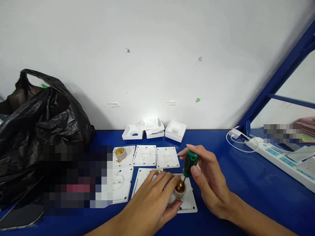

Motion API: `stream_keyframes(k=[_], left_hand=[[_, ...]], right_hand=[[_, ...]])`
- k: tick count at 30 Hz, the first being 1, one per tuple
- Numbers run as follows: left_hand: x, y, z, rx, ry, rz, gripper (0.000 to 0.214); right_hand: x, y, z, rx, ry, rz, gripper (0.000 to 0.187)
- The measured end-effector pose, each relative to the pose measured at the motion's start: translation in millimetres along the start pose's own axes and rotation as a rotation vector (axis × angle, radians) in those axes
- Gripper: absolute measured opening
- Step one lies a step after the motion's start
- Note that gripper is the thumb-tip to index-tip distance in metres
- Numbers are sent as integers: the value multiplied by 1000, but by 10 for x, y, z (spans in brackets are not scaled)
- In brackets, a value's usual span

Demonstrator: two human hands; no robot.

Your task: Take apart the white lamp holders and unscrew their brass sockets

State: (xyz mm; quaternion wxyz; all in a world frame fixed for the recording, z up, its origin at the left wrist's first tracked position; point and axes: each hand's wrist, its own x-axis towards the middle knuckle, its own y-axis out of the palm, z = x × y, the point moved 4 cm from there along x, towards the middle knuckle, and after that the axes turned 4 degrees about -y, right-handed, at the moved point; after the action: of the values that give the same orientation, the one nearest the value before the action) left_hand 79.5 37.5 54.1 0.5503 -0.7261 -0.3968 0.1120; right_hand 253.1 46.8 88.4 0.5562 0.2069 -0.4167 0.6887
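My right hand (209, 183) grips a green-handled screwdriver (189, 163), its tip down inside a lamp socket (179, 189) with a brass inside. The socket stands on a white square plate (188, 202) at the near edge of the blue table. My left hand (152, 196) is closed around the socket and presses on the plate, thumb at the socket's front. Just left of it lies another white plate (141, 178), partly under my left hand.
Several more white plates (145, 155) lie in rows behind, one with a fitted socket (120, 153). White covers (174, 130) sit by the wall. A black plastic bag (36, 131) fills the left. A white power strip (283, 162) with a cable lies right.
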Motion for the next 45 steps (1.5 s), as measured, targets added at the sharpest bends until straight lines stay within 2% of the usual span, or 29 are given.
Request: stream_keyframes(k=[3,7,12,17,22,26,32,38,45], left_hand=[[3,-11,-1,7,-1,-3,58],[5,-11,1,1,5,-15,52],[-8,15,21,21,27,-52,55],[-12,58,54,38,32,-60,56],[-22,63,71,55,44,-65,60],[-32,50,75,54,41,-79,58],[-48,57,74,54,39,-45,64],[-40,11,46,6,10,-39,54],[-50,22,48,-10,15,-24,57]], right_hand=[[25,-34,20,-3,-46,-55,54],[49,-22,-17,-13,37,2,55],[39,-25,-23,-10,-36,-66,57],[37,-7,-30,-7,-7,-35,59],[66,-38,-10,-12,-86,-103,58],[81,-23,-2,-17,-64,-96,55],[72,-45,2,-40,-73,-130,51],[40,-77,11,-32,-105,-181,52],[74,-62,32,-69,-160,-95,63]])
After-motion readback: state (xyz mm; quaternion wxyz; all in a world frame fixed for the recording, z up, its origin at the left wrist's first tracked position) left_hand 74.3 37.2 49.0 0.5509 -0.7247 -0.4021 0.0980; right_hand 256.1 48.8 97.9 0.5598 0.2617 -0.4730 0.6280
